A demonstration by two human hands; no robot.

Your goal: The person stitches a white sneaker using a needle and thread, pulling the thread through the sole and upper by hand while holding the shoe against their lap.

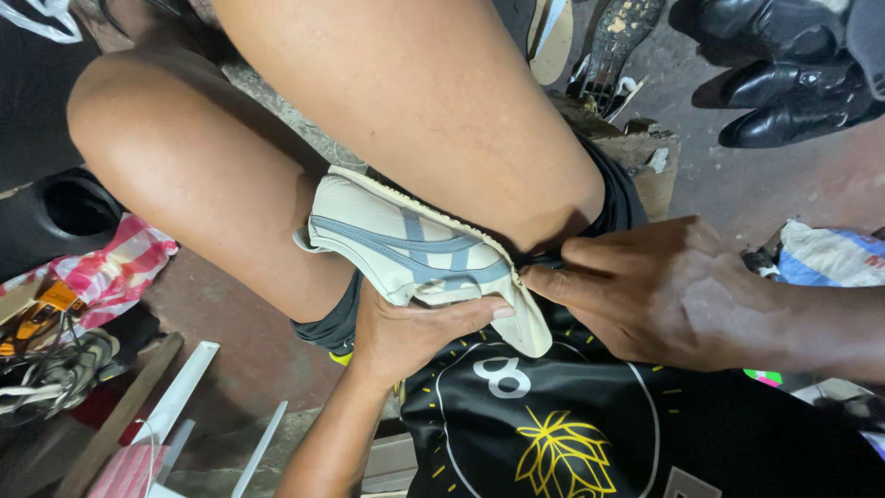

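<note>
In the head view, a cream sneaker [415, 254] with grey-blue stripes sits wedged between the person's bare knees, above a black shirt with a yellow leaf emblem [564, 454]. The left hand [406, 334] grips the sneaker from below, thumb lying along its side. The right hand [659, 290] pinches at the sneaker's toe end, fingers drawn narrow. Left of the sneaker lies a red-and-white checked bag [115, 267]; up and right of it stand black leather shoes [784, 74].
</note>
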